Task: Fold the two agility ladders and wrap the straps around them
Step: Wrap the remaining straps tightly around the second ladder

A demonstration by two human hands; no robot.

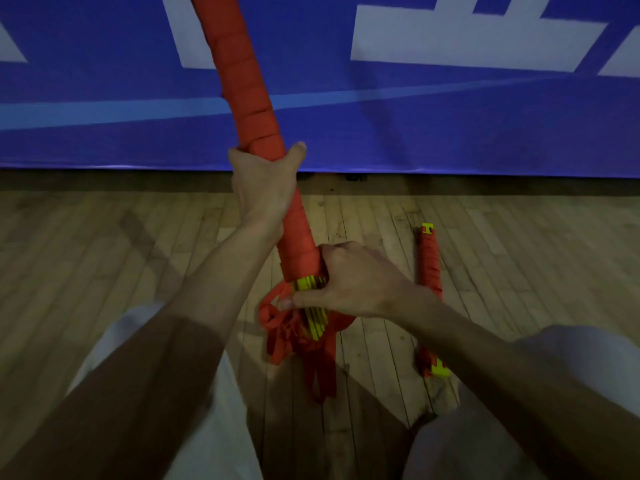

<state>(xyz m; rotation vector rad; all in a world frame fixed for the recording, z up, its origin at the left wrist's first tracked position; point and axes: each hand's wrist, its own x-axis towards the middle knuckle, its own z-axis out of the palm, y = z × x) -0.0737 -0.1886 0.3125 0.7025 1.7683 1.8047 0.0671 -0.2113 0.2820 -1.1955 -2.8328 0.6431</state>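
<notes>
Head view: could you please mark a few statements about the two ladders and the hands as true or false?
1. The left hand grips the held ladder around its strap-wrapped part. True.
2. The second ladder is lifted clear of the ground. False: it lies on the wooden floor.
3. The right hand holds the held ladder's lower end at the yellow rungs. True.
4. The held ladder's straps are all wound on. False: loose straps hang from its lower end.
</notes>
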